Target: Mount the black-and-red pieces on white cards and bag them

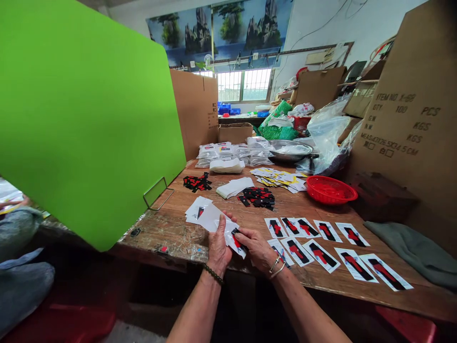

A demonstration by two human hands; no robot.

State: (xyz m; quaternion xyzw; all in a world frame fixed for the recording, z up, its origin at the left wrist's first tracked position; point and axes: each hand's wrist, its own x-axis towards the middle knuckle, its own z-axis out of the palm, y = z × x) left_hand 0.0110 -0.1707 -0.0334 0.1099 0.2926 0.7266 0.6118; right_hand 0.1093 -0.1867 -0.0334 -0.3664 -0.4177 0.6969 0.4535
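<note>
My left hand (218, 247) is closed on a fan of white cards (210, 218) at the near edge of the wooden table (171, 233). Beside it, my right hand (257, 247) pinches the front card, which carries a black and red part (236, 238). To the right, two rows of white cards with the same black and red parts (323, 255) lie flat on the table. A heap of loose black and red parts (257, 196) sits just beyond my hands.
A green board (85, 109) stands at the left. A red basket (330, 189), stacks of white paper (234, 186), yellow-printed cards (280, 178), a second parts heap (196, 182), bagged goods (232, 152) and a metal bowl (289, 150) lie farther back. Cardboard boxes (410, 119) rise at the right.
</note>
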